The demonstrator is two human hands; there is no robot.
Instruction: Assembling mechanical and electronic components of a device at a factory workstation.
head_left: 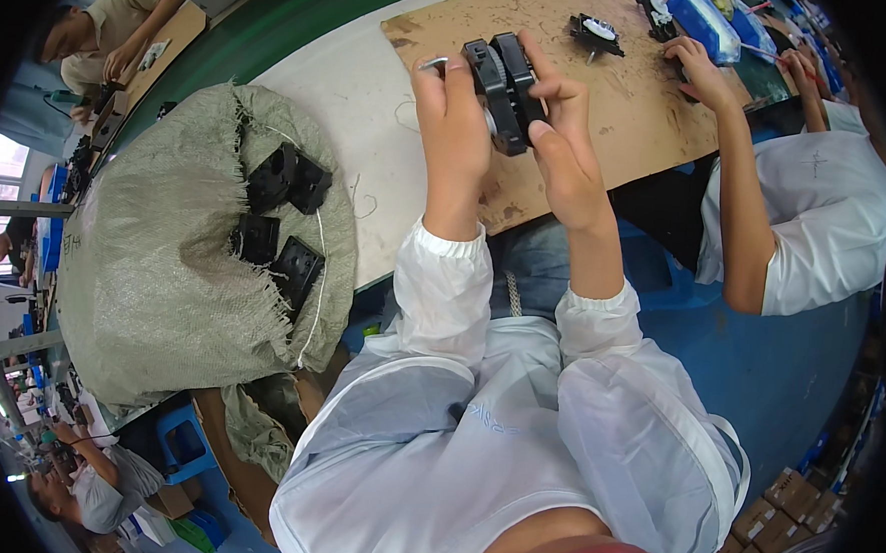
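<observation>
Two hands meet at one black ribbed assembly, raised above the counter. The fingers of your right hand grip its right side; those of your left hand close around a bent metal piece beside its left side, though whether that piece belongs to the assembly cannot be told. This two-sided hold presumably steadies the assembly and keeps its middle seam in your sight. Below lies a brown board, probably there to protect the surface. Farther out, a black-and-white part rests on the board, near a co-worker's hand and a blue package, which limit your reach rightward. On your left, a bulky woven sack crowds the counter, with loose black parts at its frayed edge.
</observation>
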